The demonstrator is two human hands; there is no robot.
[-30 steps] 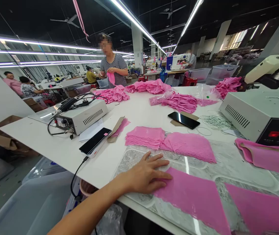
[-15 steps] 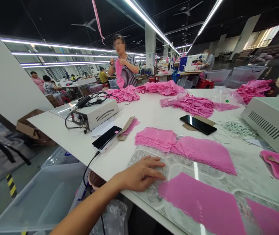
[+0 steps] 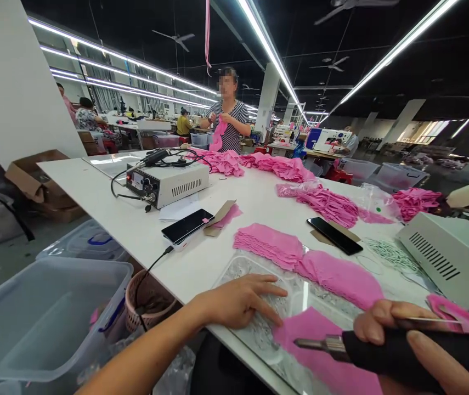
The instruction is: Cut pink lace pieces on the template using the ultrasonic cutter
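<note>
My left hand (image 3: 242,300) lies spread on the clear sheet on the table, its index fingertip at the corner of a flat pink fabric piece (image 3: 320,351). At the lower right, my right hand (image 3: 411,334) is wrapped round a black-handled tool (image 3: 382,351) with a pointed metal tip, which hangs over that piece. Behind my hands lie two overlapping stacks of pink pieces, the left stack (image 3: 269,244) and the right stack (image 3: 339,277). Folded pink fabric (image 3: 444,307) is partly hidden behind my right hand.
A control box (image 3: 168,184) with cables, a phone on a charger (image 3: 188,226) and another phone (image 3: 335,236) lie on the table (image 3: 135,236). A second box (image 3: 456,260) stands right. Pink heaps (image 3: 275,164) lie near a standing person (image 3: 230,115). A plastic bin (image 3: 53,318) is lower left.
My right hand has come into view from the right with the black tool. The view has shifted. My left index finger now reaches the corner of the pink piece.
</note>
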